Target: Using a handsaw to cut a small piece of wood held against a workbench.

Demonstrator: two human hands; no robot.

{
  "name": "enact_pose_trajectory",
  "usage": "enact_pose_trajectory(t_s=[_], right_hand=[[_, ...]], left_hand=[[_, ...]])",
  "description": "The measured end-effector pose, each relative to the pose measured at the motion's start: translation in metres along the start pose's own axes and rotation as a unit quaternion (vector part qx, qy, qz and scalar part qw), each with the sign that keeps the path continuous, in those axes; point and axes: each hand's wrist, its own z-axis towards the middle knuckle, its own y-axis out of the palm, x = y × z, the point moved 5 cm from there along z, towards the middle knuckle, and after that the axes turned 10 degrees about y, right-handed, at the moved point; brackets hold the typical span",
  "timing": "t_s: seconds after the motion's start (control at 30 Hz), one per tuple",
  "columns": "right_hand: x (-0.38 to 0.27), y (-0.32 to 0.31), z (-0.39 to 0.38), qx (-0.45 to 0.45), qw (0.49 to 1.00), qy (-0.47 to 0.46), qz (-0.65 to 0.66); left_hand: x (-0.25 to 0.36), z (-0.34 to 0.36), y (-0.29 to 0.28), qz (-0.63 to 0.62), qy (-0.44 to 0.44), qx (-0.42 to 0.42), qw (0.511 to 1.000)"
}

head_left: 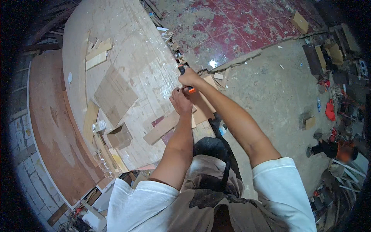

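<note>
My right hand [189, 78] is closed round a black and orange tool [191, 90] at the near-right edge of the large wooden worktable [147, 85]. Parts of the tool show on both sides of the fist, but its working end is hidden, so its kind is unclear. Just below and to the left, my left hand [181, 102] has its fingers bent and drawn together beside the tool. What they press or pinch is covered by the hand. Under my forearms lie brown boards [201, 108], and a narrow light wooden strip [164, 127] runs left of them.
On the table lie a square thin panel [116, 96], wood offcuts [98, 54] and an open box [119, 136]. A long brown board [58, 127] stands beyond its left side. Another person [340, 150] is low at the right, among tools and scrap on the concrete floor [266, 89].
</note>
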Motion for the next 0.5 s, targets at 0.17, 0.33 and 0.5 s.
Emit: enact_pose_trajectory(t_s=[0.17, 0.33, 0.5], right_hand=[[0.002, 0.011, 0.036, 0.048, 0.997, -0.004, -0.060], [0.007, 0.011, 0.010, 0.011, 1.000, -0.015, 0.005], [0.042, 0.007, -0.042, 0.056, 0.982, -0.179, -0.013]], left_hand=[[0.002, 0.003, 0.004, 0.008, -0.033, -0.028, 0.999], [-0.003, 0.001, -0.004, 0.012, -0.029, -0.029, 0.999], [-0.009, -0.002, -0.001, -0.056, -0.024, 0.014, 0.998]])
